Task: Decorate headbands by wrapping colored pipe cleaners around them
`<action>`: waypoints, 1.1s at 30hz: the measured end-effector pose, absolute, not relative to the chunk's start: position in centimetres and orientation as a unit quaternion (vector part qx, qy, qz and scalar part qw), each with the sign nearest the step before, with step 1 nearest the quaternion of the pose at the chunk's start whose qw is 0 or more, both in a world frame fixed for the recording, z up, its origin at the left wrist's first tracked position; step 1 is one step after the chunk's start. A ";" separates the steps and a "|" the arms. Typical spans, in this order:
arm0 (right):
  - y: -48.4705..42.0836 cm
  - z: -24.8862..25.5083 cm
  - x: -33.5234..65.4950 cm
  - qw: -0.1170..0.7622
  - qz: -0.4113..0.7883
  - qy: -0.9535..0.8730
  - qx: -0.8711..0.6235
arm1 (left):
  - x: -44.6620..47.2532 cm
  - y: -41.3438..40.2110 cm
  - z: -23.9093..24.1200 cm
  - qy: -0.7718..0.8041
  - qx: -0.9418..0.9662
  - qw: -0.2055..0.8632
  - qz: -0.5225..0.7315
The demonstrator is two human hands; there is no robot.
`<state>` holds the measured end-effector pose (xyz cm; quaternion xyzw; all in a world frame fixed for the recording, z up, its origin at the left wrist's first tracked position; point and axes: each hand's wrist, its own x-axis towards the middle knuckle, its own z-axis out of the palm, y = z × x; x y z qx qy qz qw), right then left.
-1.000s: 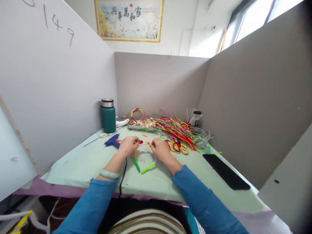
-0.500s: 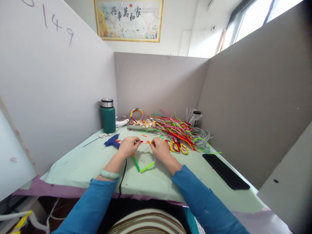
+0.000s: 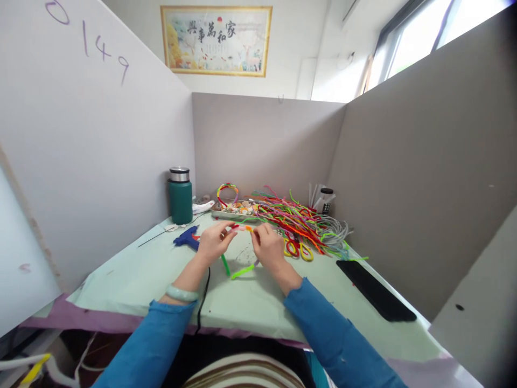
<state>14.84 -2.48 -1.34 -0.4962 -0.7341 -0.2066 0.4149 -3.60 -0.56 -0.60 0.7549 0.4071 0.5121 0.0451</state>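
Two blue sleeves [image 3: 153, 337] nearest, reaching forward over a pale-covered table [image 3: 262, 307], with a pale green bangle [image 3: 181, 293] at the left wrist. Just inside the left forearm, a black cord [image 3: 205, 293] running over the near edge: a possible snag, from any sideways sweep of that arm. Well off to the right, a black slab [image 3: 375, 291] lying flat. Farther in, one multicoloured headband [image 3: 242, 228] between both hands, arching away from the body, green and lime ends pointing back; contact of those ends with the table not possible to tell. Left hand [image 3: 212, 243] pinching the arch beside a red patch [image 3: 235, 226], right hand [image 3: 269, 246] pinching it beside an orange patch [image 3: 249, 228], with a pink stretch between. Chief risk, by judgement: a patch peeling or sliding askew, from a weak bond or uneven pulling; also an arch bent out of shape, from too much spread. Left of the left hand, a blue glue gun [image 3: 187, 238]: if hot, a likely burn, from a careless brush. Right of the right hand, red and yellow scissors handles [image 3: 306, 253]. Behind, heaped coloured pipe cleaners [image 3: 291, 215], quick to tangle if nudged, and a shallow tray [image 3: 236, 216] of small pieces with a second hoop [image 3: 227, 186] upright at it. Farthest, a grey partition [image 3: 266, 140] and, above, a framed picture [image 3: 216, 40].
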 end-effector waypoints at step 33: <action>-2.8 -0.7 14.9 0.456 -0.232 -0.739 -0.439 | -2.8 -1.2 0.2 0.313 0.656 0.351 0.591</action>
